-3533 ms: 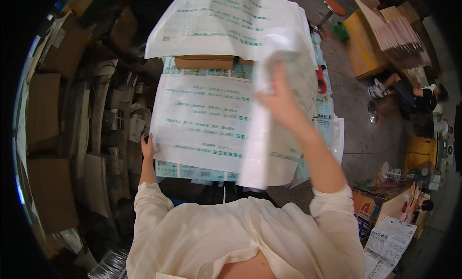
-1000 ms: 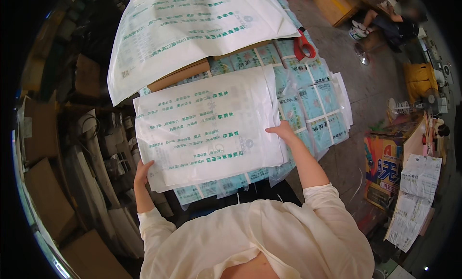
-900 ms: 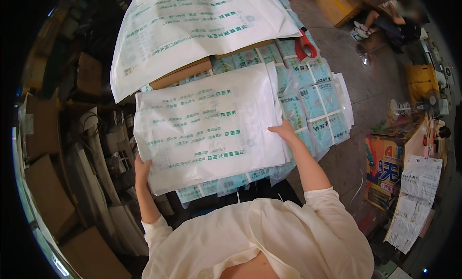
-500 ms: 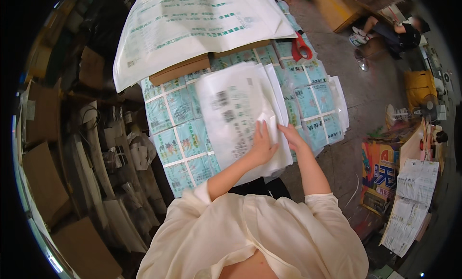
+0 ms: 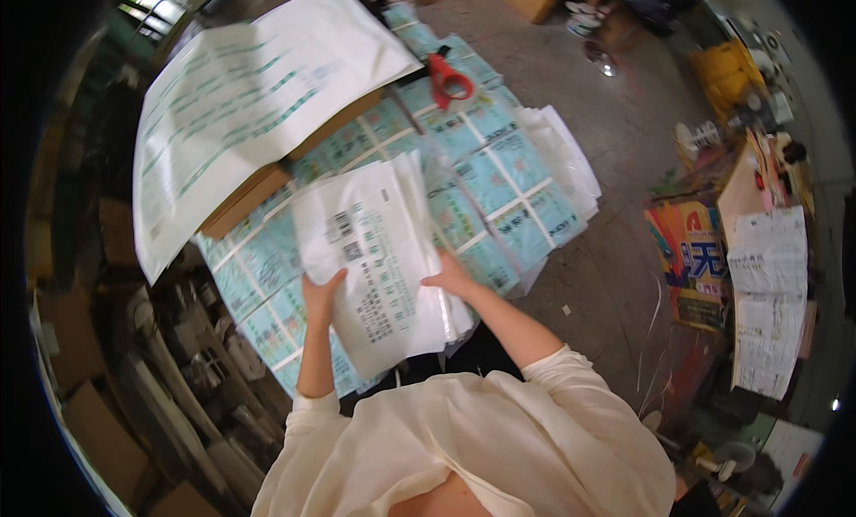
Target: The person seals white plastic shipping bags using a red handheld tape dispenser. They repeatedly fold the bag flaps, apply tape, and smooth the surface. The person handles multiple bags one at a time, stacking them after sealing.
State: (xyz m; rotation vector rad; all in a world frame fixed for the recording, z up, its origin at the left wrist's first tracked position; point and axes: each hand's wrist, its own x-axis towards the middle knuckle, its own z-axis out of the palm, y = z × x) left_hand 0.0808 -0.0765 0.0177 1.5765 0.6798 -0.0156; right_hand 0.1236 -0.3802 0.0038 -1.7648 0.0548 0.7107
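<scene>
A loose stack of white bags or sheets with green and dark print (image 5: 379, 276) lies before me on a surface of pale blue-green printed packs (image 5: 504, 174) tied with white straps. My left hand (image 5: 321, 294) grips the stack's left edge, thumb toward the top face and some fingers hidden. On the opposite edge is my right hand (image 5: 450, 276), thumb on top and the other fingers partly under the layers. The layers fan out a little along that right side.
Beyond the stack, a large white printed sheet (image 5: 267, 89) drapes over a brown cardboard box (image 5: 245, 201). A red tape dispenser (image 5: 448, 82) rests on the packs. More white sheets (image 5: 566, 156) stick out at right. A colourful carton (image 5: 691, 263) stands on the floor; a person (image 5: 646, 4) sits far off.
My left hand has moved from the top of the stack to its left edge. The stack now lies flatter and squarer between both hands. The whole view has turned and shifted.
</scene>
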